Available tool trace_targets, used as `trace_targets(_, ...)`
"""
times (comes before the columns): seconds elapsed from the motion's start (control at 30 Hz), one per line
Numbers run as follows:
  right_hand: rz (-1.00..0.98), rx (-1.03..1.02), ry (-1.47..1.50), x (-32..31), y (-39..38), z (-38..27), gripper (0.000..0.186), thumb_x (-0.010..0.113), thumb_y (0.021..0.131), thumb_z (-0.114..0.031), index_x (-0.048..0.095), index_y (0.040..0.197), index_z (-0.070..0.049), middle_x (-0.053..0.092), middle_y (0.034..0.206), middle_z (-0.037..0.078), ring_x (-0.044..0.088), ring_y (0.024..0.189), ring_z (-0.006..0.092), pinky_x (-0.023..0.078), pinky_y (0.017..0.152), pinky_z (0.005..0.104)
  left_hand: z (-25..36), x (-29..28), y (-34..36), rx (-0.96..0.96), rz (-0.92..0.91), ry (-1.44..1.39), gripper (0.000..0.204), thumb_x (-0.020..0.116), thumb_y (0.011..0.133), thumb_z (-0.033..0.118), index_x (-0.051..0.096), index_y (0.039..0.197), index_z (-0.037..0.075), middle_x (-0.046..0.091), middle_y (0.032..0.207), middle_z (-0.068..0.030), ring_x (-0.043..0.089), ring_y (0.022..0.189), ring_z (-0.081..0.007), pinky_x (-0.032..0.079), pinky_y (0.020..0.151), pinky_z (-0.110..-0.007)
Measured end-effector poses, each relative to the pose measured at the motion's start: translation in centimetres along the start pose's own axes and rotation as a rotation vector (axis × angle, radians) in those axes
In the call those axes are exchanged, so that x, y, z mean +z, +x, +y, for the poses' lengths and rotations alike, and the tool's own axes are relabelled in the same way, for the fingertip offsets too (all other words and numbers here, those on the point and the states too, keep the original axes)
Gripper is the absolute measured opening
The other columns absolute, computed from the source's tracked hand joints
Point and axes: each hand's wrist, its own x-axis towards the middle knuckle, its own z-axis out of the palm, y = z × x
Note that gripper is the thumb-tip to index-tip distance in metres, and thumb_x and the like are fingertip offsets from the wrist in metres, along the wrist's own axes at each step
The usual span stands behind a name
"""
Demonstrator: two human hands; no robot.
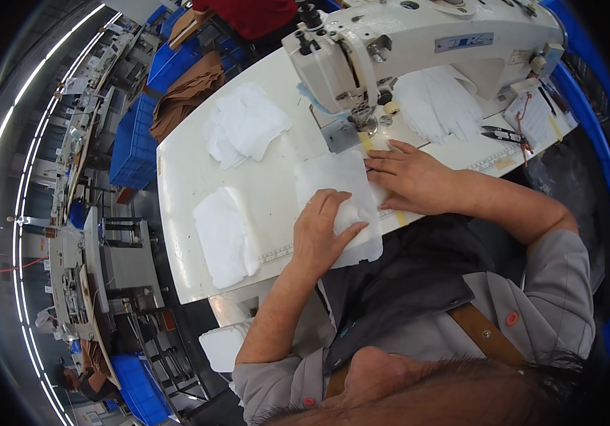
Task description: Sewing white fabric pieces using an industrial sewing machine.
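A white fabric piece (330,174) lies on the sewing table before the needle area, its near end hanging over the front edge. My left hand (321,231) rests on its near part, thumb and fingers apart and curved, pinching nothing that I can see. Stretched out flat, the fingers of my right hand (415,177) press down at the fabric's right edge, just below the presser foot (369,124). The white sewing machine (340,64) stands over the far side. Part of the fabric under my right palm is hidden.
White fabric piles lie at the table's far left (244,124), near left (223,238) and under the machine arm (440,106). Thread snips (502,134) and a paper sheet (530,110) lie at right. Blue crates (133,142) and brown material (188,92) stand beyond the left edge.
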Motion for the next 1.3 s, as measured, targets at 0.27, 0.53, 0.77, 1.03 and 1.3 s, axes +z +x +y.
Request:
trace_targets(0.27,0.242,0.183,0.091,-4.3,-6.7,3.8,0.044,0.081,0.082,-0.018,0.067,0.121,-0.004,0.067,0.132,0.012,0.061,0.122,0.0302,0.046,0.102,0.0456,1.2,2.5,4.4,0.276,-0.486,0.487,0.087,0.064,0.093,0.05,0.03,0.163,0.011,0.022,0.172,-0.0148,0.017,0.16,-0.0363,0.013,0.127,-0.06)
trace_targets(0.53,0.356,0.308,-0.006,-5.8,-7.4,8.2,0.035,0.079,0.085,-0.025,0.07,0.112,-0.004,0.071,0.119,0.009,0.064,0.112,0.0273,0.047,0.098,0.0423,2.1,3.9,5.7,0.135,-0.378,0.523,0.116,0.07,0.084,0.064,0.02,0.163,-0.004,0.016,0.171,-0.0248,0.012,0.16,-0.0404,0.005,0.125,-0.064)
trace_targets(0.77,0.405,0.388,-0.086,-5.5,-6.6,9.7,0.033,0.077,0.089,-0.03,0.073,0.109,-0.004,0.073,0.111,0.01,0.066,0.109,0.0283,0.048,0.097,0.0426,1.3,4.6,6.8,0.176,-0.282,0.513,0.115,0.067,0.086,0.068,0.021,0.162,-0.005,0.021,0.171,-0.0205,0.016,0.16,-0.0362,0.009,0.124,-0.066)
trace_targets(1.03,0.42,0.547,-0.105,-3.3,-5.7,11.4,0.03,0.076,0.089,-0.032,0.076,0.107,-0.008,0.072,0.099,0.01,0.069,0.099,0.0309,0.051,0.091,0.0443,0.6,4.7,6.1,0.128,-0.226,0.581,0.113,0.066,0.086,0.069,0.023,0.162,-0.002,0.023,0.171,-0.0182,0.018,0.16,-0.0333,0.012,0.123,-0.067)
trace_targets(1.3,0.467,0.716,-0.117,-2.9,-4.2,12.8,0.03,0.076,0.089,-0.038,0.074,0.101,-0.01,0.07,0.098,0.01,0.069,0.096,0.0303,0.051,0.09,0.0448,0.3,4.7,6.4,0.082,-0.225,0.568,0.107,0.06,0.09,0.071,0.025,0.163,0.002,0.023,0.171,-0.0168,0.018,0.16,-0.0345,0.013,0.121,-0.071)
